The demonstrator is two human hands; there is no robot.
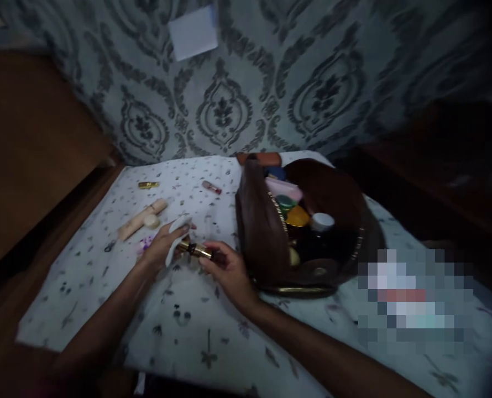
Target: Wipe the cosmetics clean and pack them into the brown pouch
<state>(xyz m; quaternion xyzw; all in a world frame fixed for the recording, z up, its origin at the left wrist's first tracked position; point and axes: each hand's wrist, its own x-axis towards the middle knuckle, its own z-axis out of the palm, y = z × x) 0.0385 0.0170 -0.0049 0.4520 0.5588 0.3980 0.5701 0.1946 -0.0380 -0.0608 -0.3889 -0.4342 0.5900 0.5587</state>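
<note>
Between my hands is a small gold lipstick tube [200,251] with a dark band near its middle. My right hand [228,271] pinches its right end. My left hand [161,246] is closed on a thin white cloth [174,243], which lies against the tube's left end; whether those fingers also grip the tube is hidden. Beside my left hand are a beige tube [140,220], a small round cream-coloured piece [151,221] and a purple-patterned item [145,242], partly covered by the hand. To the right of my right hand stands an unzipped brown bag [258,232].
Several lidded containers fill the bag, among them a white cap [322,221] and a yellow lid [298,216]. Farther back on the patterned tablecloth [188,337] lie another gold tube [148,185] and a pinkish tube [211,187]. Behind rises a patterned wall [221,105].
</note>
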